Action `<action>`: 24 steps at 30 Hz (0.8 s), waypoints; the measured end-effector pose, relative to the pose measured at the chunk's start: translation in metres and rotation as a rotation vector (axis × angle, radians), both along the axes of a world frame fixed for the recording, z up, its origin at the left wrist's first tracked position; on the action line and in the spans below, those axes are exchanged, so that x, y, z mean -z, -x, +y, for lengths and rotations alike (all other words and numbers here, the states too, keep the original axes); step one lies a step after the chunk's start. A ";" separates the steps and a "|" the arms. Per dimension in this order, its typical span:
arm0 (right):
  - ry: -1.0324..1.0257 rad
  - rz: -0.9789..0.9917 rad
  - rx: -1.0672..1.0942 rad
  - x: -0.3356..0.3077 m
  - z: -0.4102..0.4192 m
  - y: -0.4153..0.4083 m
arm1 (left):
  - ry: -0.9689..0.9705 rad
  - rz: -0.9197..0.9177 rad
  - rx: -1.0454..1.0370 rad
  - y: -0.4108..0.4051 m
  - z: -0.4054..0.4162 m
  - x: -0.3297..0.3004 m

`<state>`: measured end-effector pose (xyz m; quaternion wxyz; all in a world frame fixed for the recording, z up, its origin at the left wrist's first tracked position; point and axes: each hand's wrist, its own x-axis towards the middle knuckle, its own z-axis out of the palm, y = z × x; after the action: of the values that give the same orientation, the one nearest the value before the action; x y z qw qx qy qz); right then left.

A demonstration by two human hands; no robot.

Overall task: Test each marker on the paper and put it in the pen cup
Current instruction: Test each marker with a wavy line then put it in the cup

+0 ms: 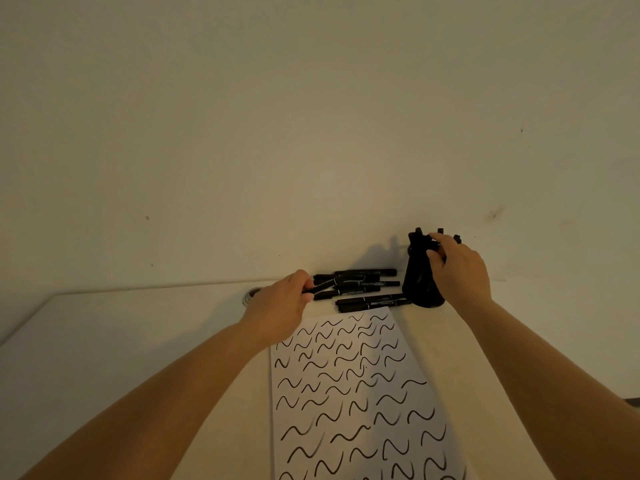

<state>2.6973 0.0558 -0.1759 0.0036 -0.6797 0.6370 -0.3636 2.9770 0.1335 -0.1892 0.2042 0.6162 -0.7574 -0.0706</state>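
Black markers (356,287) beside black pen cup (420,282)

Single head-worn wide-angle view, facing forward and down over desk (104,341), close above paper (349,393); wall (311,116) fills upper half beyond paper.

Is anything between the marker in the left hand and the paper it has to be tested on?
Nothing visible. The left hand grips a marker at the pile's left end, just beyond the paper; the way back to the paper is bare table. The pile lies farther back.
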 end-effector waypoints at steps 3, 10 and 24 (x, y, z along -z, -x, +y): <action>0.085 0.051 0.006 -0.006 0.016 -0.006 | 0.018 0.064 0.001 0.008 0.011 -0.005; -0.069 -0.357 -0.275 -0.004 0.086 -0.065 | -0.012 0.311 0.025 0.026 0.037 -0.011; -0.295 -1.165 -0.264 0.022 0.193 -0.106 | 0.081 0.229 0.082 0.026 0.132 0.012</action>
<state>2.8031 0.2490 -0.1982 0.4901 -0.4349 0.4843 -0.5797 2.9513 0.2658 -0.2009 0.3112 0.5639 -0.7558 -0.1181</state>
